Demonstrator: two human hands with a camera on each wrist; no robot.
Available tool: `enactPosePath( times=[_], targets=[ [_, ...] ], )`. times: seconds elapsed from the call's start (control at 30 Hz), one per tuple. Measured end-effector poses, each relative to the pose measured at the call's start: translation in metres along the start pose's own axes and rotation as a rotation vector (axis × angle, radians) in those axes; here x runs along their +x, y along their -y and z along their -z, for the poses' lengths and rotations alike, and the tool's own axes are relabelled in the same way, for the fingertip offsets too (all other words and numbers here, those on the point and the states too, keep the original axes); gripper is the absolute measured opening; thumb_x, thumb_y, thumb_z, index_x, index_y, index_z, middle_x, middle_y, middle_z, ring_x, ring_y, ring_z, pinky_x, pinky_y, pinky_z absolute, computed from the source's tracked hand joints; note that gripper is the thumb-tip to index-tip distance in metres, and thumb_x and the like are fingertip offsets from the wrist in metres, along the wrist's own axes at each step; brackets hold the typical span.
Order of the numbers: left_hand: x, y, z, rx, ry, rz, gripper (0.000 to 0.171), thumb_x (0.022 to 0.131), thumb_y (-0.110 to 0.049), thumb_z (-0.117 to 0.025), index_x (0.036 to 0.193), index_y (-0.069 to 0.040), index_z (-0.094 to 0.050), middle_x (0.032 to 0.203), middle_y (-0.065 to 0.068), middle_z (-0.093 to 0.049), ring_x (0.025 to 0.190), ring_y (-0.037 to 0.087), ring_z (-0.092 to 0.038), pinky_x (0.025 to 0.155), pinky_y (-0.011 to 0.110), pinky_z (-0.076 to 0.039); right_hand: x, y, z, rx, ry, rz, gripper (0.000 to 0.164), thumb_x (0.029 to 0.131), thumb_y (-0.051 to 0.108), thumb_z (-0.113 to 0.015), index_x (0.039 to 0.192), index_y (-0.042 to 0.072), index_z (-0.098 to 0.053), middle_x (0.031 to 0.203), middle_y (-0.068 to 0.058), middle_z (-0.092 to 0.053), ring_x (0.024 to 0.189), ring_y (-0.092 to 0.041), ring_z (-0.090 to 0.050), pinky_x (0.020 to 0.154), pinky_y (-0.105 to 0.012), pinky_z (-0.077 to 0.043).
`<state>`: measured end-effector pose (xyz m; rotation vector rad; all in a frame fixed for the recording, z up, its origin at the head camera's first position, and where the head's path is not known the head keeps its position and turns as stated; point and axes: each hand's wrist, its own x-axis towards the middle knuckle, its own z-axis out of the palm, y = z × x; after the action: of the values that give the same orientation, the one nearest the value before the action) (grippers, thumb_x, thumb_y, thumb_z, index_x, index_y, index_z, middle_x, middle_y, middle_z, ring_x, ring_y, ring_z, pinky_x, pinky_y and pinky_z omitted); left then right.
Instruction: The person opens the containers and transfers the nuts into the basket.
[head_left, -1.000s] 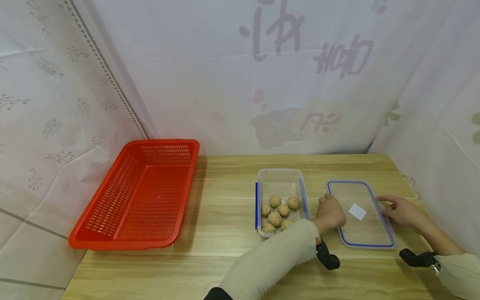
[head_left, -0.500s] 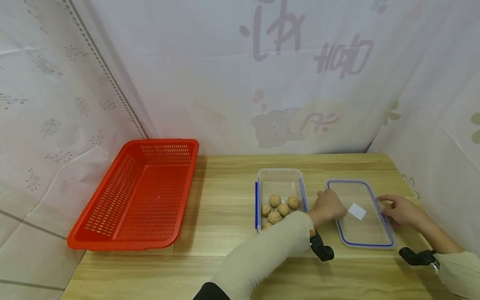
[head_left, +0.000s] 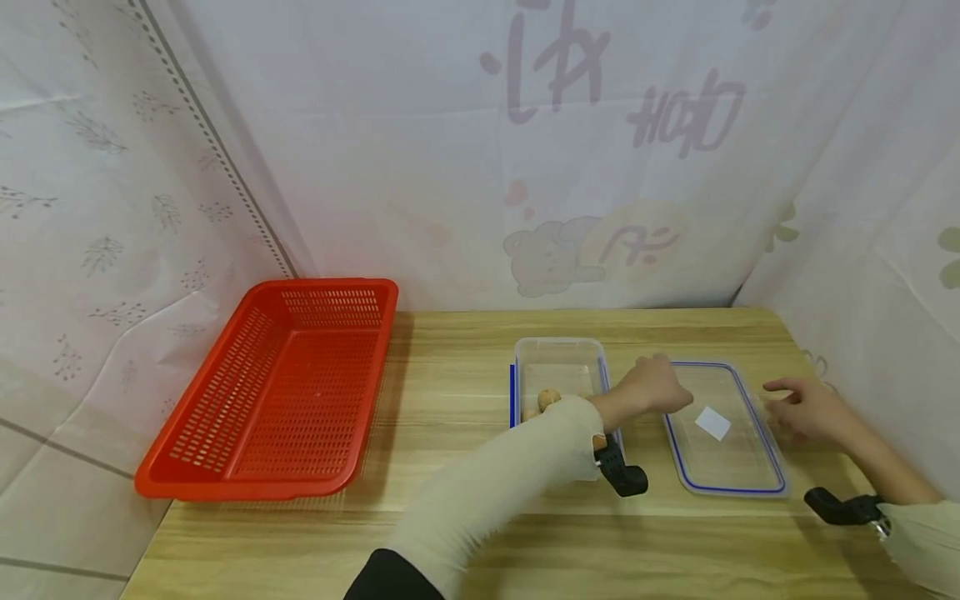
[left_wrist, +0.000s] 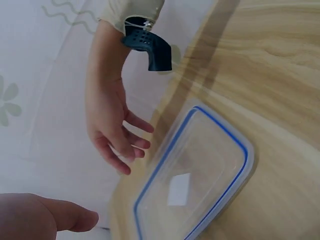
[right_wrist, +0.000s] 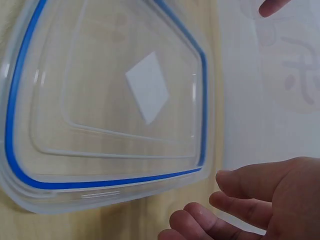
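Observation:
A clear plastic lid (head_left: 738, 467) with a blue seal and a white paper square lies flat on the wooden table at the right. My left hand (head_left: 651, 385) hovers over its far left corner and holds nothing; in the left wrist view only its thumb (left_wrist: 75, 217) and part of the palm show. Just off the lid's right edge is my right hand (head_left: 808, 410), fingers loosely bent and bare of any object; the right wrist view has its fingertips (right_wrist: 225, 180) beside the rim. Left of the lid, a clear container (head_left: 558, 346) holds walnuts (head_left: 549, 398), mostly hidden by my left sleeve.
A large red plastic basket (head_left: 315, 400) stands at the left of the table (head_left: 442, 467). Printed white curtains (head_left: 420, 150) close off the back and both sides. Each wrist carries a black camera mount (head_left: 621, 471).
My left hand has lifted off the lid's left edge and moved up and left, its forearm now covering most of the walnuts. My right hand has let go of the right edge.

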<state>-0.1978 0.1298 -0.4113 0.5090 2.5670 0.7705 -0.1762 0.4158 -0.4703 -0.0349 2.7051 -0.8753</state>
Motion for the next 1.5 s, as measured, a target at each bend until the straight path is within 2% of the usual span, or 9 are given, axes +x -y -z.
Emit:
enactPosePath(
  times=[0.1,0.13,0.23,0.33,0.4,0.5,0.9,1.2,1.5],
  targets=[
    [0.001,0.002,0.011,-0.014,0.051,-0.036,0.051,0.096,-0.020,-0.064,0.055,-0.012,-0.035,0.054,-0.004,-0.025,0.045,0.008,-0.019,0.044,0.020,-0.023,-0.002,0.004,0.004,-0.007,-0.015,0.006,0.051,0.103,0.012,-0.055,0.135,-0.023,-0.040,0.096,-0.030,-0.067,0.074,-0.026,-0.067,0.060,-0.039,-0.060],
    [0.000,0.004,0.015,-0.011,0.047,-0.057,0.045,0.096,-0.021,-0.064,0.057,-0.010,-0.046,0.055,-0.007,-0.037,0.045,0.007,-0.022,0.046,0.019,-0.025,-0.002,0.006,0.005,-0.010,-0.017,0.005,0.051,0.103,0.013,-0.055,0.136,-0.023,-0.039,0.096,-0.029,-0.066,0.075,-0.027,-0.067,0.060,-0.039,-0.060],
    [-0.005,0.009,0.029,-0.030,0.084,-0.103,0.023,0.100,-0.024,-0.061,0.103,-0.003,-0.071,0.099,-0.006,-0.070,0.058,0.006,-0.039,0.058,0.019,-0.037,-0.004,0.015,0.007,-0.014,-0.024,0.012,0.051,0.105,0.016,-0.055,0.138,-0.020,-0.040,0.099,-0.029,-0.066,0.078,-0.027,-0.067,0.062,-0.040,-0.060],
    [-0.011,0.017,0.043,-0.083,0.097,-0.135,0.053,0.101,-0.026,-0.060,0.149,-0.006,-0.049,0.150,0.003,-0.053,0.092,0.008,-0.058,0.079,0.021,-0.046,-0.005,0.025,0.005,-0.020,-0.032,0.040,0.050,0.105,0.016,-0.056,0.139,-0.019,-0.042,0.101,-0.028,-0.067,0.079,-0.028,-0.068,0.062,-0.038,-0.060],
    [-0.013,0.023,0.050,-0.111,0.107,-0.161,0.052,0.102,-0.027,-0.060,0.149,-0.006,-0.049,0.149,0.006,-0.054,0.114,0.012,-0.059,0.087,0.023,-0.050,-0.006,0.034,0.003,-0.022,-0.038,0.063,0.049,0.104,0.014,-0.056,0.139,-0.018,-0.043,0.101,-0.027,-0.068,0.080,-0.028,-0.068,0.061,-0.038,-0.061],
    [-0.014,0.036,0.061,-0.143,0.111,-0.214,0.048,0.103,-0.025,-0.061,0.147,-0.007,-0.052,0.144,0.009,-0.057,0.127,0.017,-0.057,0.090,0.023,-0.051,-0.009,0.050,-0.001,-0.016,-0.054,0.098,0.047,0.103,0.012,-0.059,0.138,-0.016,-0.046,0.100,-0.025,-0.069,0.079,-0.028,-0.069,0.060,-0.037,-0.061],
    [-0.013,0.090,0.091,-0.304,0.170,-0.414,0.045,0.105,-0.013,-0.057,0.147,0.001,-0.048,0.145,0.016,-0.054,0.133,0.027,-0.052,0.100,0.021,-0.048,-0.015,0.103,-0.024,0.163,0.017,0.212,0.049,0.104,0.013,-0.060,0.144,-0.011,-0.045,0.102,-0.018,-0.070,0.089,-0.032,-0.068,0.064,-0.034,-0.061],
    [-0.011,0.122,0.092,-0.296,0.228,-0.409,0.050,0.104,-0.016,-0.060,0.148,0.004,-0.047,0.147,0.021,-0.051,0.134,0.031,-0.052,0.105,0.024,-0.047,-0.012,0.125,-0.046,0.352,0.129,0.233,0.051,0.105,0.014,-0.059,0.146,-0.011,-0.042,0.108,-0.024,-0.068,0.093,-0.034,-0.068,0.067,-0.036,-0.062],
    [-0.008,0.140,0.088,-0.204,0.248,-0.348,0.048,0.103,-0.020,-0.063,0.144,0.002,-0.053,0.147,0.020,-0.053,0.135,0.035,-0.050,0.109,0.031,-0.044,-0.010,0.137,-0.072,0.531,0.239,0.194,0.055,0.105,0.017,-0.060,0.146,-0.012,-0.039,0.110,-0.023,-0.065,0.096,-0.032,-0.067,0.075,-0.046,-0.062]
  ],
)
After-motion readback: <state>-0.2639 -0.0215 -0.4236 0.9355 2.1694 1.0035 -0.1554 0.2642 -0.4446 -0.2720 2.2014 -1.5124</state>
